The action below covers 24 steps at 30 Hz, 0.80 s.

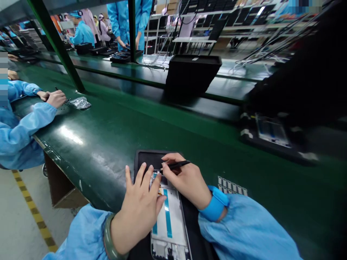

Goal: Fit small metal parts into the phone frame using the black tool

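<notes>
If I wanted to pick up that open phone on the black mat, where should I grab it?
Probably by its two long side edges, coming from above. The phone frame lies flat on the black mat with its inner parts facing up, so pinching the thin rims avoids touching them. The left hand rests on its upper left part, and the right hand holds a black tool over its top end.

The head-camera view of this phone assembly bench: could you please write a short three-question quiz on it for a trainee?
1. True or false: the right hand holds a black tool.
2. What does the left hand rest on?
3. The small clear plastic bag lies: A) by the co-worker's hand, B) on the black tray.

Key: 1 true. 2 The opened phone frame. 3 A.
</notes>
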### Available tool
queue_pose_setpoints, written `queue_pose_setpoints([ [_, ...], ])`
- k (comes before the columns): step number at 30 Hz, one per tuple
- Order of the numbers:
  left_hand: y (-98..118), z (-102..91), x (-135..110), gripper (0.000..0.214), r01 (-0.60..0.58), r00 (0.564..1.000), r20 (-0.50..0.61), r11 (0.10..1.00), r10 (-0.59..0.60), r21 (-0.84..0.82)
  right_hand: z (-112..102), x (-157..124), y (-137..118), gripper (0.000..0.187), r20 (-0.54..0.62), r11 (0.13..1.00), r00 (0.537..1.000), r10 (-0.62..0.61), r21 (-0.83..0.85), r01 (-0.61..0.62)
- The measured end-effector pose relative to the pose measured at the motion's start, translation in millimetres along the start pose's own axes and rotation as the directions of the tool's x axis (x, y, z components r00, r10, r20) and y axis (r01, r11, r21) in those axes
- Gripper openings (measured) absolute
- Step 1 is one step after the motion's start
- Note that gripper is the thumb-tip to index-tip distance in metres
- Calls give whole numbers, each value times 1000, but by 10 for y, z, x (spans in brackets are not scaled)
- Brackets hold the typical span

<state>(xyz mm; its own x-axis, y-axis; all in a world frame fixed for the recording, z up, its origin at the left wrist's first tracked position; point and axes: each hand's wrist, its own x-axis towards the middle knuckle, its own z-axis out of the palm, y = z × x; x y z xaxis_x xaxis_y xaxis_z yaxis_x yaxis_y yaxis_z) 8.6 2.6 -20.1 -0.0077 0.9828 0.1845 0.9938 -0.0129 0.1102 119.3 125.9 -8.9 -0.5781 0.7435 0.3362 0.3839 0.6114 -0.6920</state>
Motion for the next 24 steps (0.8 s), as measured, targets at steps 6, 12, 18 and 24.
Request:
queue_pose_setpoints([
  [6,8,15,2,43,1,1000,5,1000,-1,-4,12,-2,-27,15,106,984,985,-139,-97,149],
  [12,24,20,8,41,24,1000,16,999,-23,-29,-30,-16,210,17,73,918,983,170,351,-185],
  [18,25,19,4,44,19,999,27,1000,-19,-8,22,-35,104,12,18,989,999,45,143,-47],
  [24,12,35,-1,44,18,1000,19,1000,-17,-9,13,-56,94,13,-45,993,996,76,91,-72],
])
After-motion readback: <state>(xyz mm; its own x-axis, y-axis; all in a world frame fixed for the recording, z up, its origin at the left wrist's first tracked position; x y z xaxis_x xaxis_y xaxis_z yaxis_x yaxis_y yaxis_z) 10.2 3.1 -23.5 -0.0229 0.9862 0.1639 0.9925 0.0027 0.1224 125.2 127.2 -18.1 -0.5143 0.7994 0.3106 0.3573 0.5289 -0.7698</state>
